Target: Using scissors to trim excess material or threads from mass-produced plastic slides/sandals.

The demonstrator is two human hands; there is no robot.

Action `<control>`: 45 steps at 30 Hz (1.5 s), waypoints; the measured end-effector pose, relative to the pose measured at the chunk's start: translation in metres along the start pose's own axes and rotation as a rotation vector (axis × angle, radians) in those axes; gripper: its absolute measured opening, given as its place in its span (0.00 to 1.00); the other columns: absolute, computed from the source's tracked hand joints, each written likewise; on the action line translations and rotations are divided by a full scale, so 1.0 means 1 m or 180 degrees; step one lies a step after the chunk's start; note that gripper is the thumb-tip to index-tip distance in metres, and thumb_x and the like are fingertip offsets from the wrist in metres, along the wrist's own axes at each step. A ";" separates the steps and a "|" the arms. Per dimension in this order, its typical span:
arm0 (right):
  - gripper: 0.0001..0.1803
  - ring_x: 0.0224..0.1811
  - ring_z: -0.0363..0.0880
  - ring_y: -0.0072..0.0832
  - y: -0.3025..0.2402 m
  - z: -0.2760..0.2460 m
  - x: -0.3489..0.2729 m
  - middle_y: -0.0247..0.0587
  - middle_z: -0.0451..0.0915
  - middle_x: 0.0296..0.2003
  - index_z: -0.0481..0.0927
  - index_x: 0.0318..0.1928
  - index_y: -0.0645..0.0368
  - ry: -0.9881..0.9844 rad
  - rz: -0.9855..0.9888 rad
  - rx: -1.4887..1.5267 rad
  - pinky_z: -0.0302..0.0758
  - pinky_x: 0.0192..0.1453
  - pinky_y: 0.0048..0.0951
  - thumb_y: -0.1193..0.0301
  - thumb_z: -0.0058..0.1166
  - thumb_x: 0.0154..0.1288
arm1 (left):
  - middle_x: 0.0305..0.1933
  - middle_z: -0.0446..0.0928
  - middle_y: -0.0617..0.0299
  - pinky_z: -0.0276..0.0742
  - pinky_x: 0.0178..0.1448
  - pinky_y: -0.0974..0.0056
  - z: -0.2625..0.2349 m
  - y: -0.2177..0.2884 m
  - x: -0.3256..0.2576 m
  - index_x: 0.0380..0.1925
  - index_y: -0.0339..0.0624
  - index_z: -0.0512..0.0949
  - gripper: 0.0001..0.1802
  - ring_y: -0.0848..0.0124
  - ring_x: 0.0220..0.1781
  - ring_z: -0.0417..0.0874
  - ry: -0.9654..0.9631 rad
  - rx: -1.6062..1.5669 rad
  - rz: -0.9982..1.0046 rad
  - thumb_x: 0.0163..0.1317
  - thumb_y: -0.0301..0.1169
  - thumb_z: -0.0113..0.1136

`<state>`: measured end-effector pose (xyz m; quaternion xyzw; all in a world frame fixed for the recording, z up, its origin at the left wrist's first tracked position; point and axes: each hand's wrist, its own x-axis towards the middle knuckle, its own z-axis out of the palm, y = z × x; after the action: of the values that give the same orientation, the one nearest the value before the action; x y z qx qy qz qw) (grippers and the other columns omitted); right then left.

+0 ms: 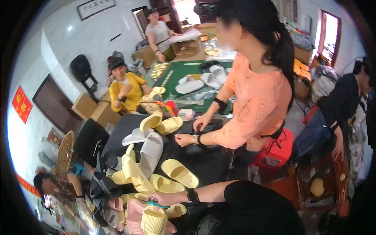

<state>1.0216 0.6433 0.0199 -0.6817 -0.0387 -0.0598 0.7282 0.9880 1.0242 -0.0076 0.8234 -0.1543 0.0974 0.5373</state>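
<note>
From the lower right my right arm, in a black sleeve with a dark wristband, reaches across the table's near side. Its hand (159, 198) is closed round a small teal tool (158, 204), whose exact kind is too small to make out. Just below the hand is a ribbed pale yellow slipper (154, 221), tilted up among pink slippers (134, 215). Another yellow slipper (176, 210) lies beside my wrist, and a yellow slipper (166, 183) rests beyond the hand. My left hand is not in view.
A heap of yellow, grey and dark slippers covers the black table (211, 166). Close by, a person in an orange top (258, 102) handles dark slippers. Others work around a green-topped table (180, 74). A red container (276, 149) and wooden chair (319, 184) stand right.
</note>
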 end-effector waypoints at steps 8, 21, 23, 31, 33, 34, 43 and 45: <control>0.24 0.29 0.71 0.21 -0.007 -0.032 -0.036 0.37 0.73 0.34 0.69 0.48 0.66 0.0752 -0.0039 0.0464 0.70 0.29 0.22 0.69 0.59 0.51 | 0.47 0.74 0.47 0.73 0.54 0.59 -0.033 -0.050 0.054 0.49 0.33 0.72 0.18 0.60 0.51 0.75 -0.1107 -0.1784 -0.1894 0.61 0.30 0.53; 0.21 0.22 0.74 0.20 0.010 -0.058 -0.097 0.32 0.74 0.26 0.65 0.51 0.61 0.2001 -0.0031 0.0617 0.69 0.22 0.21 0.67 0.56 0.62 | 0.48 0.73 0.47 0.72 0.55 0.60 0.099 0.048 0.129 0.51 0.32 0.70 0.20 0.60 0.51 0.75 -0.1960 -0.0282 0.0112 0.61 0.31 0.52; 0.21 0.22 0.74 0.20 0.018 -0.060 -0.107 0.33 0.75 0.26 0.66 0.50 0.61 0.2174 -0.0057 0.0482 0.70 0.24 0.23 0.67 0.57 0.61 | 0.49 0.73 0.47 0.72 0.55 0.60 0.119 0.058 0.130 0.51 0.32 0.70 0.20 0.60 0.51 0.75 -0.2026 -0.0056 0.0553 0.61 0.31 0.52; 0.22 0.34 0.80 0.38 0.018 -0.072 -0.124 0.44 0.79 0.32 0.70 0.50 0.61 0.2728 -0.0463 -0.0873 0.74 0.39 0.34 0.68 0.60 0.58 | 0.53 0.70 0.47 0.69 0.59 0.61 0.188 0.055 0.131 0.56 0.31 0.64 0.22 0.59 0.54 0.72 -0.2422 -0.0327 -0.0149 0.65 0.31 0.48; 0.23 0.38 0.80 0.40 0.004 -0.076 -0.130 0.46 0.79 0.36 0.69 0.49 0.61 0.2562 -0.0133 -0.0799 0.74 0.40 0.35 0.67 0.61 0.56 | 0.56 0.68 0.47 0.66 0.62 0.59 0.212 0.014 0.145 0.58 0.31 0.61 0.24 0.58 0.57 0.70 -0.2677 -0.0511 -0.0586 0.66 0.32 0.49; 0.23 0.38 0.80 0.40 0.007 -0.078 -0.128 0.46 0.79 0.36 0.69 0.49 0.61 0.2572 -0.0119 -0.0797 0.74 0.40 0.35 0.67 0.61 0.56 | 0.59 0.65 0.47 0.63 0.65 0.57 0.221 -0.001 0.149 0.60 0.31 0.58 0.26 0.57 0.60 0.67 -0.2929 -0.0707 -0.1005 0.66 0.32 0.49; 0.22 0.40 0.74 0.46 0.002 -0.091 -0.088 0.52 0.73 0.36 0.65 0.50 0.62 0.2494 0.0042 -0.1075 0.70 0.44 0.39 0.76 0.55 0.55 | 0.41 0.73 0.48 0.78 0.42 0.59 0.212 0.071 0.117 0.65 0.46 0.52 0.32 0.61 0.37 0.77 -0.1854 -0.1648 -0.2293 0.64 0.35 0.52; 0.21 0.41 0.75 0.46 -0.010 -0.094 -0.083 0.53 0.73 0.37 0.66 0.50 0.61 0.2364 0.0156 -0.1188 0.71 0.44 0.39 0.75 0.54 0.56 | 0.47 0.72 0.45 0.78 0.41 0.58 0.190 0.067 0.111 0.67 0.46 0.49 0.35 0.58 0.40 0.78 -0.1718 -0.1629 -0.2310 0.63 0.33 0.53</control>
<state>0.9355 0.5519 0.0116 -0.7348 0.2544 -0.2903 0.5577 1.0666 0.8086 0.0096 0.6620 -0.0108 -0.3518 0.6617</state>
